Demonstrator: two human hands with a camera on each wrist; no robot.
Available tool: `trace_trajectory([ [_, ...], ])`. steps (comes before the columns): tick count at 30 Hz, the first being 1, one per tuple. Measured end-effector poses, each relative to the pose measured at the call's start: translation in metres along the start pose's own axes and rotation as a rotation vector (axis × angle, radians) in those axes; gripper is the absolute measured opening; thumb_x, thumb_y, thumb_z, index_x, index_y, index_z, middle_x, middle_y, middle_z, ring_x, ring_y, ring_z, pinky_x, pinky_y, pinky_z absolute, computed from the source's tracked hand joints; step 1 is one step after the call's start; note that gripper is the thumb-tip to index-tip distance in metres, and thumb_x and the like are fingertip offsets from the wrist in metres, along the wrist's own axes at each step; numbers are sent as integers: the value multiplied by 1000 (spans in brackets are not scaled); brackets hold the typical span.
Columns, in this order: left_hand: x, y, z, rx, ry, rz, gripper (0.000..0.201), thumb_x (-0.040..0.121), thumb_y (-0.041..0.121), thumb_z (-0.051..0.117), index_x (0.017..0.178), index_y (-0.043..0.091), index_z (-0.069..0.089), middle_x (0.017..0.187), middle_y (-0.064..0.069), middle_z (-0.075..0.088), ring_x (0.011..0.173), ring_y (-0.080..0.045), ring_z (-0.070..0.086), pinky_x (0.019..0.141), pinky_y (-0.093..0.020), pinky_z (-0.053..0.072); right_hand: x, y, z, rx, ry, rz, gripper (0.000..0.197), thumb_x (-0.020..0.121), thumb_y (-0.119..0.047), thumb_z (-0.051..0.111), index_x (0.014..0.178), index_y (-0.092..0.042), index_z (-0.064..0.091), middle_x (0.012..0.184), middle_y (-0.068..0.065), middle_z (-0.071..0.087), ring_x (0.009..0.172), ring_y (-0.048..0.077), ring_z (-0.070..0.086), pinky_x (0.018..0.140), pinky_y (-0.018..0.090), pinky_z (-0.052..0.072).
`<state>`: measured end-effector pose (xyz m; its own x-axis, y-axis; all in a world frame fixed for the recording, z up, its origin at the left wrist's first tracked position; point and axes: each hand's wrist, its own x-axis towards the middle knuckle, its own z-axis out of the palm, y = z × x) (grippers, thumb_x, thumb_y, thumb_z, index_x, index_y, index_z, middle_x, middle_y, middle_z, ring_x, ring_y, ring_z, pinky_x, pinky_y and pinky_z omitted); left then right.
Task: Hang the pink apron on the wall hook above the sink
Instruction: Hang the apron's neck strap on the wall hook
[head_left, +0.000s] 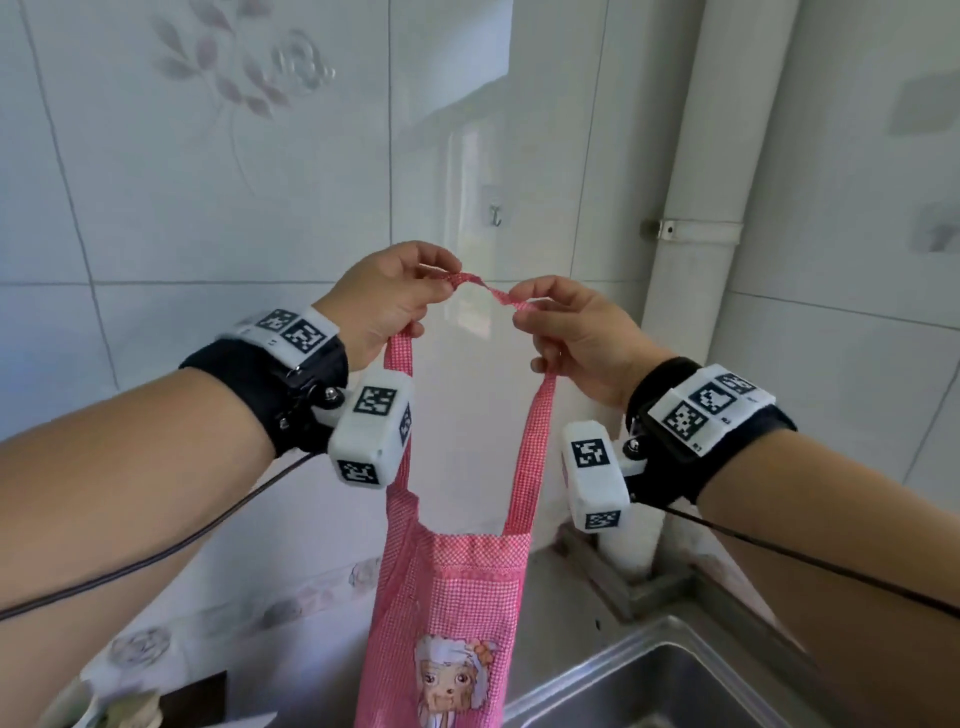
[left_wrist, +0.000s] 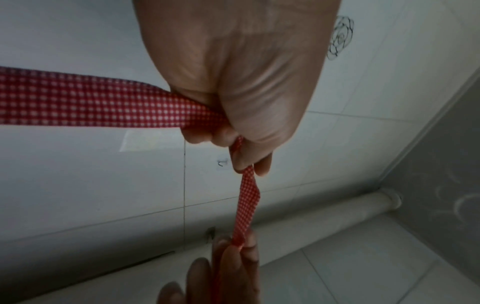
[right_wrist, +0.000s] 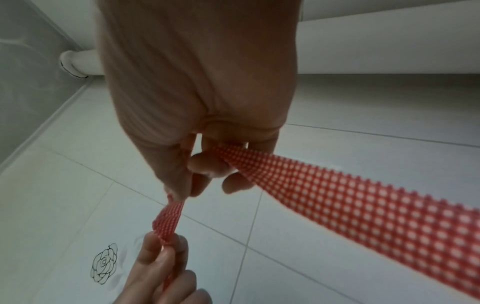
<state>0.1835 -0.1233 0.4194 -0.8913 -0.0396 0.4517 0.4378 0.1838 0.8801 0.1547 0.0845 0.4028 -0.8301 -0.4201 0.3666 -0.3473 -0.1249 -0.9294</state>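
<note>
Risk first: you could miss the wall hook (head_left: 496, 215), since the neck strap (head_left: 480, 286) is twisted between your grips and the hook is tiny. Left hand (head_left: 387, 301) and right hand (head_left: 574, 338) each pinch that strap; the pink apron (head_left: 447, 613) hangs below over the sink (head_left: 670, 670). Apron bottom is cut off, hook shape hard to read.

Head view faces wall hook (head_left: 496, 214) from below; wrist views close behind fists, sharing strap (left_wrist: 246, 203) span.
</note>
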Motion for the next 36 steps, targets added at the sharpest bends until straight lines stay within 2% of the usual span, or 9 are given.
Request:
trace_trajectory([
  [4, 37, 3, 5, 222, 62, 79, 33, 87, -3, 54, 76, 25, 67, 80, 8, 63, 56, -3, 50, 61, -23, 48, 39, -6, -14, -94, 147, -69, 21, 83, 4, 65, 86, -17, 64, 67, -3, 55, 40, 10, 43, 51, 27, 45],
  [8, 74, 7, 3, 414, 65, 141, 39, 89, -1, 49, 79, 30, 71, 73, 11, 64, 49, -5, 50, 48, -10, 44, 75, -13, -28, -212, 246, -126, 16, 82, -1, 68, 80, -16, 65, 54, -11, 54, 42, 8, 34, 46, 22, 34],
  [14, 122, 12, 0, 701, 96, 265, 36, 94, 6, 45, 100, 28, 72, 70, 17, 57, 40, 6, 54, 37, -6, 35, 125, -22, -47, -390, 287, -158, 12, 84, -3, 67, 80, -15, 67, 60, -3, 46, 48, 11, 32, 46, 25, 30],
  [20, 168, -5, -4, 1144, 87, 478, 44, 95, 7, 39, 120, 30, 67, 121, 3, 60, 95, -22, 64, 74, -34, 48, 175, -16, -56, -507, 353, -232, 14, 85, -4, 65, 91, -14, 74, 61, -5, 48, 45, 8, 35, 40, 16, 32],
  [23, 190, -18, -6, 1337, 142, 557, 49, 93, 4, 43, 128, 34, 60, 120, 6, 58, 82, -24, 63, 64, -34, 47, 200, -8, -58, -564, 434, -327, 20, 87, -2, 61, 98, -10, 76, 69, -9, 57, 38, -3, 45, 40, 7, 33],
  [25, 198, -26, -4, 1412, 160, 575, 52, 89, 3, 42, 130, 32, 56, 117, 4, 59, 70, -24, 60, 56, -30, 42, 215, -2, -59, -631, 470, -371, 25, 89, -3, 58, 103, -11, 76, 77, -12, 60, 56, -2, 55, 48, 4, 37],
  [29, 207, -45, -1, 1487, 159, 563, 66, 74, 28, 9, 125, 25, 51, 114, -1, 62, 53, -21, 47, 51, -29, 38, 238, 21, -56, -833, 528, -427, 29, 95, -9, 51, 111, -15, 74, 92, -3, 49, 80, 13, 52, 71, 18, 46],
  [32, 203, -57, 3, 1600, 195, 648, 58, 81, 6, 27, 133, 20, 49, 131, -4, 51, 73, -31, 62, 75, -39, 41, 241, 44, -54, -931, 563, -468, 33, 96, -11, 47, 114, -23, 72, 91, -3, 43, 78, 16, 51, 75, 32, 49],
  [36, 197, -77, 0, 1618, 207, 739, 64, 75, 1, 38, 136, 17, 51, 134, -4, 54, 89, -29, 62, 78, -40, 35, 234, 68, -58, -1007, 579, -449, 32, 96, -21, 44, 117, -27, 68, 83, -7, 40, 73, 16, 49, 67, 29, 45],
])
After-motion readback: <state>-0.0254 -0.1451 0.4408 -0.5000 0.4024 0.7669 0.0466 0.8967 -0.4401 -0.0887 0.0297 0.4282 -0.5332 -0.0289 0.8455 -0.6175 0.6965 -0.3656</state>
